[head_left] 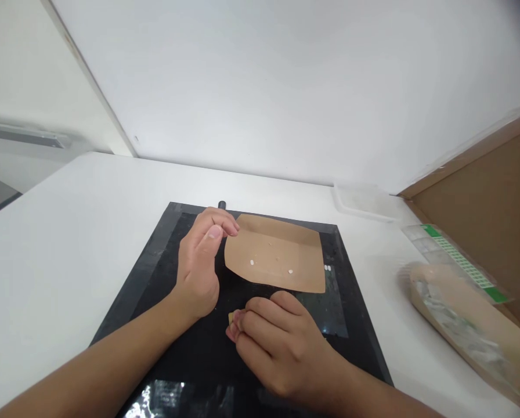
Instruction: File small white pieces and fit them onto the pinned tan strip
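Note:
My left hand [201, 261] is raised over the left part of a black mat [155, 296]. Its fingers curve loosely towards the top left corner of a brown paper tray [277, 249], the thumb apart from them; nothing shows in it. Low over the mat, in front of the tray, my right hand [281, 342] is closed. A small tan piece [231, 317] peeks out at its fingertips, mostly hidden, so its kind is unclear. Inside the tray lie a few tiny white bits [290, 271] and some crumbs.
To the right, a second brown tray [460, 337] holds crumpled whitish material, blurred. Behind it are a clear plastic sheet with a green printed strip [464, 264] and a cardboard box [486, 180]. A shallow clear tray [364, 202] sits by the back wall.

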`<action>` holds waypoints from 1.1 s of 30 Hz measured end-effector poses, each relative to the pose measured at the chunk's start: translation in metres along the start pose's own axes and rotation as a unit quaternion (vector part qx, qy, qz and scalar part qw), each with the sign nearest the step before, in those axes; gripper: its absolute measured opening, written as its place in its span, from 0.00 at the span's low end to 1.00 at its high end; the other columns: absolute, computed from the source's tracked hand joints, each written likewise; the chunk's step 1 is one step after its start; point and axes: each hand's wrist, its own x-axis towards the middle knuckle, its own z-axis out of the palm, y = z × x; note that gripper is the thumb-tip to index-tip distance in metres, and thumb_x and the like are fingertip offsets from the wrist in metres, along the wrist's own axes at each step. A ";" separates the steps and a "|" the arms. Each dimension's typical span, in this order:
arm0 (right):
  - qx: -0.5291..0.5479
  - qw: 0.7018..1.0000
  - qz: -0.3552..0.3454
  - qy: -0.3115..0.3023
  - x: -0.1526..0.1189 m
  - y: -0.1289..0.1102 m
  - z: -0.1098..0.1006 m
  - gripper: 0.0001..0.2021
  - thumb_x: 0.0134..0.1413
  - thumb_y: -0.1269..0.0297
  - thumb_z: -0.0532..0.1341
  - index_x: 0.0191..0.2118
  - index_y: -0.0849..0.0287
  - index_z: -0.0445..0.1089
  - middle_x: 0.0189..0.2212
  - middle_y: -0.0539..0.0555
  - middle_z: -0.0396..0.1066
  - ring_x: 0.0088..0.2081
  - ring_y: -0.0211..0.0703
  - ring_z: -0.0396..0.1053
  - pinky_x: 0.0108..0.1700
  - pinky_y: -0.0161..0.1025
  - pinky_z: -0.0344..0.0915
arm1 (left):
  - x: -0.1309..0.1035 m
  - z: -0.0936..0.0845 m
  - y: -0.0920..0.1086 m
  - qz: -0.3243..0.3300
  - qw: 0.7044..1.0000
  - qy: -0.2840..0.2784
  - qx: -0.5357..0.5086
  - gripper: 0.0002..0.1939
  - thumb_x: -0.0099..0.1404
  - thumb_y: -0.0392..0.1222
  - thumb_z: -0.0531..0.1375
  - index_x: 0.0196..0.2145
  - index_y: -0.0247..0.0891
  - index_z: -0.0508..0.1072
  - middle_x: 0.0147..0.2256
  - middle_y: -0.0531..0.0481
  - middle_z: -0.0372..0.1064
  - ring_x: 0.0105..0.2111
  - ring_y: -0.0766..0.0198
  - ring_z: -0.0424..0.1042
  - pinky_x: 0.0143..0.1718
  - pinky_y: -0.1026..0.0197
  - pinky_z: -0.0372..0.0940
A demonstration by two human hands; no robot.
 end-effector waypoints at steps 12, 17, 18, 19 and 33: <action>0.017 0.999 0.023 0.022 -0.003 0.002 0.005 0.14 0.67 0.74 0.65 0.28 0.59 0.66 0.28 0.46 0.70 0.34 0.38 0.67 0.34 0.45 0.49 | -0.001 -0.002 -0.003 -0.007 1.000 -0.007 0.005 0.14 0.77 0.43 0.52 0.35 0.42 0.73 0.38 0.45 0.67 0.44 0.53 0.67 0.48 0.50 0.61; 0.019 0.999 0.034 0.034 -0.007 0.004 0.006 0.12 0.66 0.72 0.67 0.29 0.59 0.69 0.30 0.46 0.75 0.39 0.38 0.72 0.36 0.44 0.53 | 0.000 -0.006 0.000 -0.018 0.999 -0.034 0.027 0.11 0.77 0.43 0.54 0.37 0.42 0.73 0.38 0.46 0.66 0.41 0.54 0.66 0.44 0.51 0.60; 0.013 0.999 0.029 0.039 -0.007 0.004 0.006 0.12 0.66 0.72 0.68 0.30 0.59 0.70 0.31 0.45 0.76 0.39 0.38 0.72 0.36 0.43 0.53 | 0.000 -0.007 0.002 -0.019 0.998 -0.054 0.038 0.10 0.77 0.43 0.55 0.37 0.42 0.72 0.36 0.47 0.65 0.39 0.55 0.65 0.42 0.51 0.60; 0.008 0.999 0.022 0.044 -0.006 0.005 0.005 0.11 0.65 0.72 0.69 0.30 0.59 0.71 0.32 0.45 0.77 0.40 0.38 0.73 0.37 0.43 0.53 | 0.001 -0.008 0.003 -0.014 0.995 -0.079 0.056 0.10 0.77 0.44 0.56 0.36 0.42 0.72 0.35 0.47 0.65 0.37 0.55 0.64 0.41 0.51 0.60; 0.078 0.994 0.062 0.043 -0.007 0.012 -0.005 0.07 0.67 0.60 0.69 0.45 0.54 0.76 0.42 0.46 0.81 0.40 0.40 0.73 0.42 0.45 0.57 | -0.002 -0.008 -0.001 0.079 0.963 -0.182 0.184 0.13 0.82 0.39 0.47 0.50 0.41 0.71 0.28 0.53 0.69 0.32 0.61 0.69 0.42 0.55 0.63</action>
